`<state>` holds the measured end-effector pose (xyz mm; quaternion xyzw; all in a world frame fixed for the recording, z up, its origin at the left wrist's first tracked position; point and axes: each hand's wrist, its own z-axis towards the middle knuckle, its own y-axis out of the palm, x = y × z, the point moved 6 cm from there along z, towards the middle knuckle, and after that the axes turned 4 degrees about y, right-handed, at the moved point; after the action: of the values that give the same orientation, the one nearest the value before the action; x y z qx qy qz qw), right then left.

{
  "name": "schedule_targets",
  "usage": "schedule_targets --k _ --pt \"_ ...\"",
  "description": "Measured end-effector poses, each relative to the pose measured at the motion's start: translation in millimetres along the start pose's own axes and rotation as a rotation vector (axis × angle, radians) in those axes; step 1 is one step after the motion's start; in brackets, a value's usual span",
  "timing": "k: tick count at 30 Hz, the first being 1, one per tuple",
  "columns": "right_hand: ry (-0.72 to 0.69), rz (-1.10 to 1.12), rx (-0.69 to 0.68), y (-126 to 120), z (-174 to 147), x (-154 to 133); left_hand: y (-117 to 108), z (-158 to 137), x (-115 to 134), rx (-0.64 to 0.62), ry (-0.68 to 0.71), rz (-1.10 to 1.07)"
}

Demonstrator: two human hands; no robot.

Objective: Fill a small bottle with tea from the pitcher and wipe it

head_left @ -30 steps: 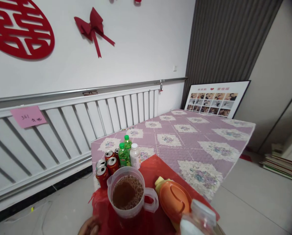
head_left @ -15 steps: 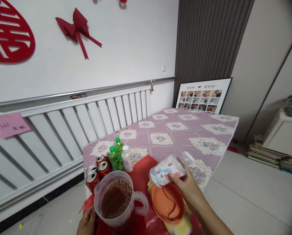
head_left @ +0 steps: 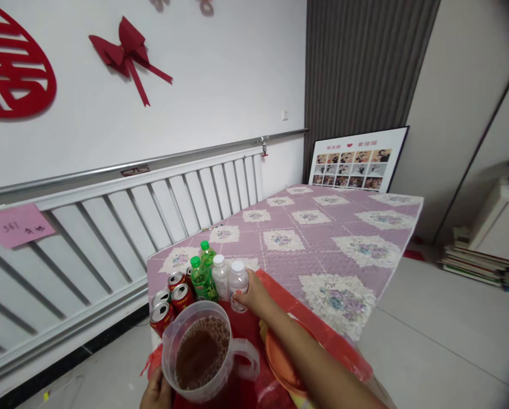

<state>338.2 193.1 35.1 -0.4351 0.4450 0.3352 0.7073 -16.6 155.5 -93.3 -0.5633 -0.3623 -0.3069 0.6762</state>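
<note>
Beyond the right hand spreads a quilted lilac cloth with ruffled white floral patches, while a glossy red plastic sheet lies beneath the grip. Nearer than the grip stands a translucent round pitcher of frothy brown liquid, the left hand at its side, hold impossible to tell; the right forearm partly hides a smooth orange dish. Left of the grip crowd shiny metal cans, green-capped bottles and a white-capped bottle, just beside the upright, clear cylindrical bottle around which the right fingers curl.
</note>
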Motion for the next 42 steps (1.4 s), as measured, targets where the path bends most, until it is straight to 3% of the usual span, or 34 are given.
schedule_targets --k 4,13,19,25,29,33,36,42 --pt "-0.030 -0.029 -0.045 9.9 4.0 4.3 -0.8 -1.9 5.1 -0.063 -0.057 -0.030" --pt "-0.060 -0.036 -0.118 11.8 0.8 0.9 -0.9 -3.9 10.3 -0.012 -0.061 -0.013" --pt "-0.038 -0.031 -0.148 5.5 -1.5 0.3 -3.3 -9.4 33.8 -0.033 -0.062 0.029" --pt "0.053 -0.079 -0.091 -46.8 -17.1 0.8 -8.8 -14.9 46.9 0.009 -0.049 0.037" --pt "0.099 -0.099 -0.042 -95.5 -43.9 2.8 -8.9 -14.7 45.5 -0.007 -0.045 0.010" --pt "0.178 -0.104 0.025 -129.2 -76.7 19.2 -9.1 -13.9 40.1 -0.020 -0.065 0.013" --pt "0.235 -0.088 0.039 -141.7 -96.7 33.5 -9.5 -14.4 36.9 -0.017 -0.078 0.039" --pt "0.329 0.025 -0.065 -143.7 -117.3 53.6 -10.6 -15.4 36.0 0.008 -0.096 0.088"
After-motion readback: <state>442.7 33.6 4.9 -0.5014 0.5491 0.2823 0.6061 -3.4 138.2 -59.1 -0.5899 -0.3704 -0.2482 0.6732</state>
